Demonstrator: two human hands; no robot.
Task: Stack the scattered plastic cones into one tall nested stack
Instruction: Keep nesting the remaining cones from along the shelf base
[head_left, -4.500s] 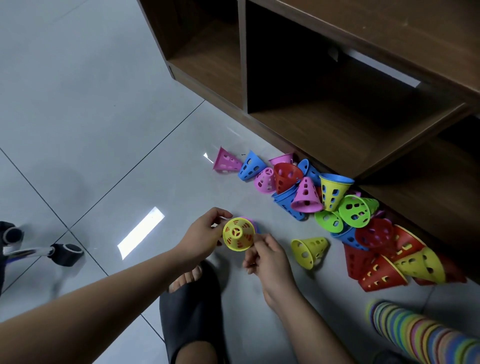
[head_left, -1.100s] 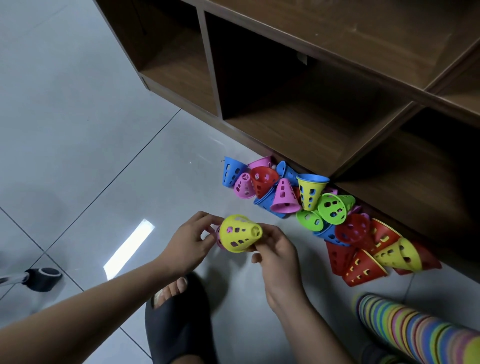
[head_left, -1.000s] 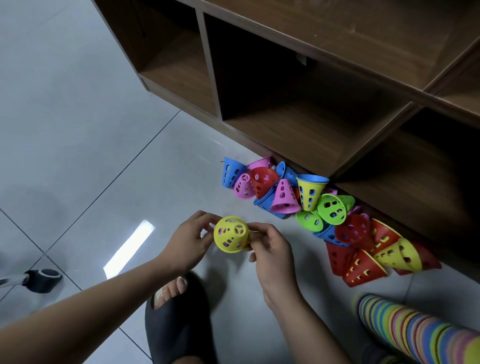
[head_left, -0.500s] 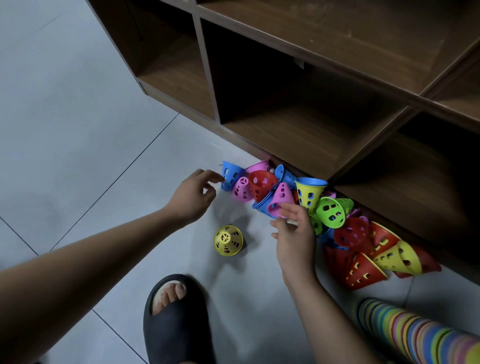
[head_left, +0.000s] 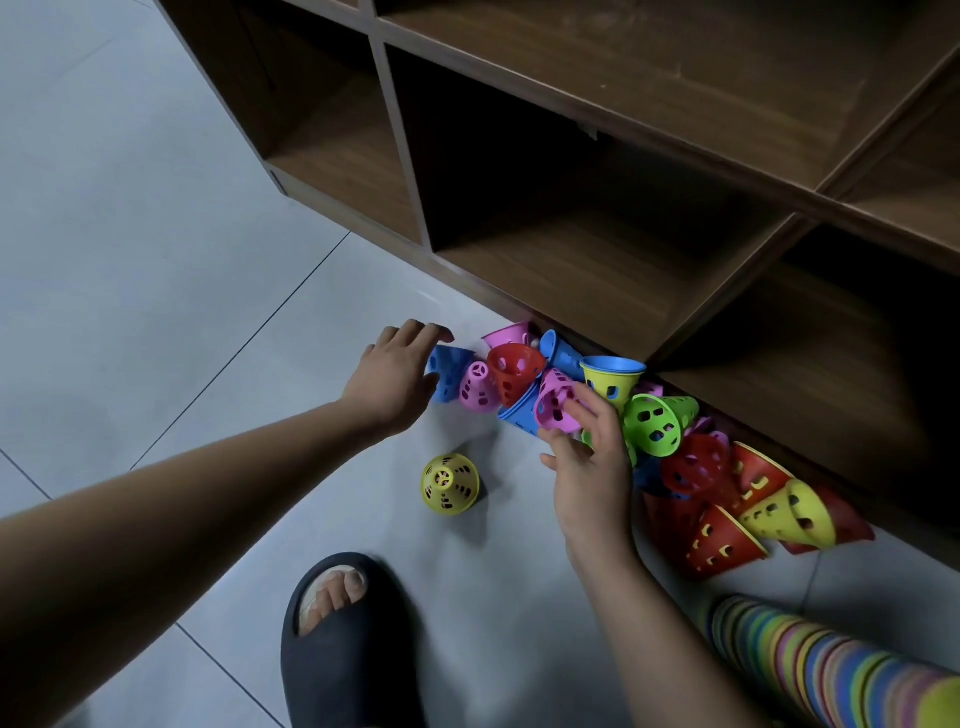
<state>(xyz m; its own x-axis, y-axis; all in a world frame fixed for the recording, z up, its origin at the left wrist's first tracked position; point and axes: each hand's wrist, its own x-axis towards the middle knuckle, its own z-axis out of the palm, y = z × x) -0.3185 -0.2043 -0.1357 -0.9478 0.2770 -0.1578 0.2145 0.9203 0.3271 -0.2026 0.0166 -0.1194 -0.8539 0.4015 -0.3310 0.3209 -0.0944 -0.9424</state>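
A small yellow stack of cones (head_left: 450, 483) stands on the floor tiles, free of both hands. A pile of loose cones (head_left: 670, 447) in pink, blue, red, green and yellow lies along the foot of the wooden shelf. My left hand (head_left: 397, 376) reaches over a blue cone (head_left: 448, 371) at the pile's left end, fingers curled round its rim. My right hand (head_left: 587, 452) grips a pink cone (head_left: 556, 402) in the middle of the pile. A long multicoloured nested stack (head_left: 831, 665) lies at the lower right.
A dark wooden shelf unit (head_left: 571, 218) with open compartments runs behind the pile. My foot in a black slipper (head_left: 337, 639) rests on the tiles below the yellow stack. Grey tiled floor (head_left: 156, 260) spreads to the left.
Both hands set the yellow stack down on the floor and let go. The left hand moved up to the blue cone, and the right hand closed on the pink cone.
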